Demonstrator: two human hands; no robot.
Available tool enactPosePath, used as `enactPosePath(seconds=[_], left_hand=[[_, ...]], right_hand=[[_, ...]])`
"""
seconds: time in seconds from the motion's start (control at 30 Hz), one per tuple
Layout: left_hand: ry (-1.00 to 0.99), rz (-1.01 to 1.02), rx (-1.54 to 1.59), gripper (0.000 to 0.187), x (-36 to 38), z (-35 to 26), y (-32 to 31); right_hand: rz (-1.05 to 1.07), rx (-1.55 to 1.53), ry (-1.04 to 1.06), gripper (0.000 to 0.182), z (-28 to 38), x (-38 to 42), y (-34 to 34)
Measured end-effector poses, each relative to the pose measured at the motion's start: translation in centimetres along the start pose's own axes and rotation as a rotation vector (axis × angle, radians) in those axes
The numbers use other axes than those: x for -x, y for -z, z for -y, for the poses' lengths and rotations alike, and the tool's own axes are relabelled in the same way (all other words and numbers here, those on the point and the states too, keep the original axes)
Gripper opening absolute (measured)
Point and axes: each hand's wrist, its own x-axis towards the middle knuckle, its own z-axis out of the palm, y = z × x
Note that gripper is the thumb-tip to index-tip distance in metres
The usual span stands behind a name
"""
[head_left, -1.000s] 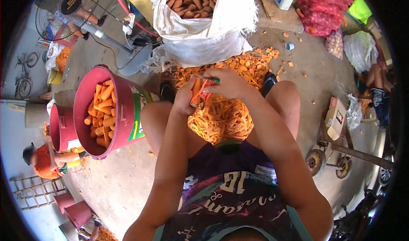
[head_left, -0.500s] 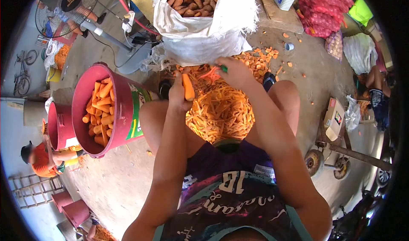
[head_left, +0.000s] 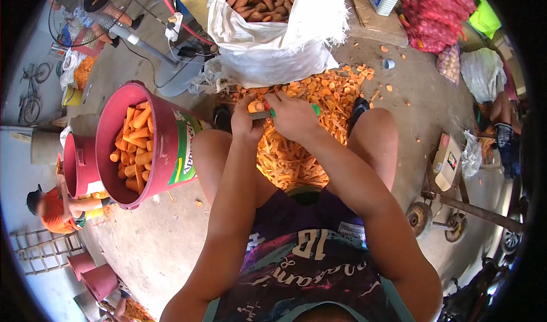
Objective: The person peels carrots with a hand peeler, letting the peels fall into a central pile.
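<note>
Orange carrot (head_left: 256, 106), green-handled peeler (head_left: 314, 109), pink bucket (head_left: 165, 145), white sack (head_left: 273, 43).

We see one carrot (head_left: 256, 107), orange and peeled, gripped upright with only its cut top end showing above the fingers. A peeler (head_left: 269, 113) with a green handle lies roughly level across that top end, touching it. Both sit above the heap of orange peelings.

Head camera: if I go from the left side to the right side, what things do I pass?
Person in orange → red bucket of peeled carrots → left hand holding a carrot → right hand → cardboard box
</note>
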Motion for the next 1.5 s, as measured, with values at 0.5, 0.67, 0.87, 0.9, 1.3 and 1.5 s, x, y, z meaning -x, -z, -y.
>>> enactPosePath(seconds=[0.5,0.67,0.87,0.9,1.3,1.5], left_hand=[[-0.003,-0.078,0.000,0.014,-0.4,-2.5,0.0],[-0.115,0.633,1.015,0.026,1.3,-14.6,1.8],[-0.282,0.442,0.438,0.044,0.8,-14.5,4.0],[-0.285,0.453,0.436,0.044,0.8,-14.1,3.3],[-0.328,0.325,-0.855,0.039,-14.2,-11.5,-17.8],[-0.828,0.250,-1.537,0.037,-30.5,-8.6,-27.5]], right_hand=[[0.216,-0.137,-0.332,0.030,-3.1,-2.2,3.3],[0.085,-0.308,-0.284,0.029,-4.6,-2.0,6.3],[0.067,-0.241,-0.156,0.038,-7.6,-6.1,12.6],[0.131,-0.228,-0.165,0.041,-8.1,-6.7,13.2],[0.633,-0.155,-0.126,0.039,-11.6,-8.4,9.0],[0.828,-0.051,-0.124,0.031,-14.4,-11.2,6.7]])
